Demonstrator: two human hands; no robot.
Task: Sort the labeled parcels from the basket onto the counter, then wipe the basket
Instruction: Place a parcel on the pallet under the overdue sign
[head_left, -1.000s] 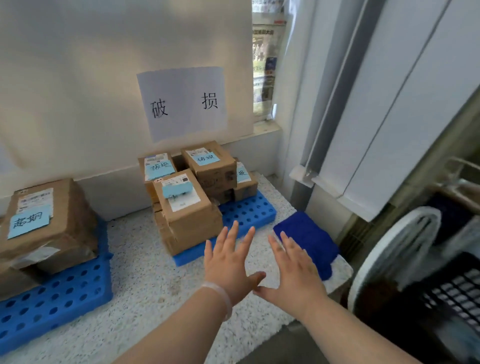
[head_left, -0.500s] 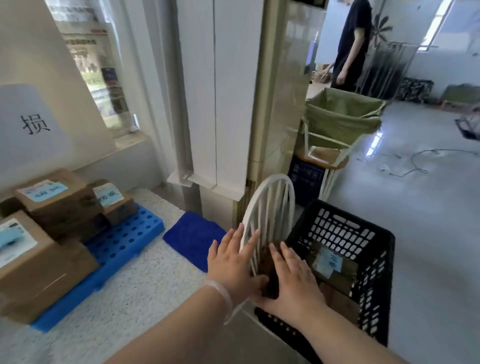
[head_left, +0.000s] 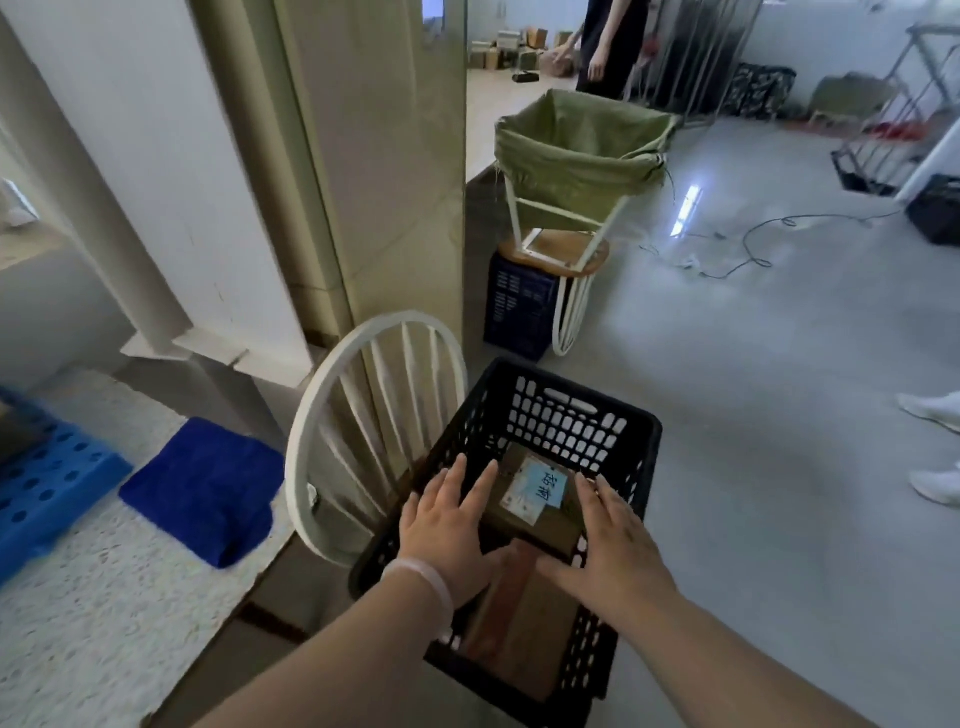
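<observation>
The basket (head_left: 571, 402), one black perforated plastic crate with a handle slot in its far wall, stands just beside the counter's edge, against a white spindle-back chair (head_left: 363, 410). Whether it rests on the chair's seat cannot be told.

Contents: at least two cardboard parcels.
- The labelled parcel (head_left: 524, 519) lies toward the far wall. It carries one white printed shipping label and one blue note (head_left: 545, 486) with dark handwritten characters, too blurred to read.
- The second parcel (head_left: 540, 623) lies nearer the camera. No label shows on it.

Hands: both reach into the basket, palms down.
- The left hand (head_left: 447, 525), one pale band at its wrist, has its fingers straight and spread, to the left of the labelled parcel.
- The right hand (head_left: 613, 540) has its fingers extended, to the right of that parcel.
- Neither hand holds anything. Contact with the parcels cannot be told.

The counter (head_left: 104, 597), speckled white stone, lies to the left. On it are one folded blue cloth (head_left: 202, 488) and, at the frame's edge, one blue perforated tray (head_left: 47, 478).

Beyond the basket, one green sack (head_left: 576, 140) is stretched open over the legs of an upturned chair, which sits on one dark blue crate (head_left: 519, 301). A cable (head_left: 753, 244) runs across the grey floor. One person in dark clothing (head_left: 613, 47) stands at the far end. Two white shoes (head_left: 935, 415) show at the right edge.
</observation>
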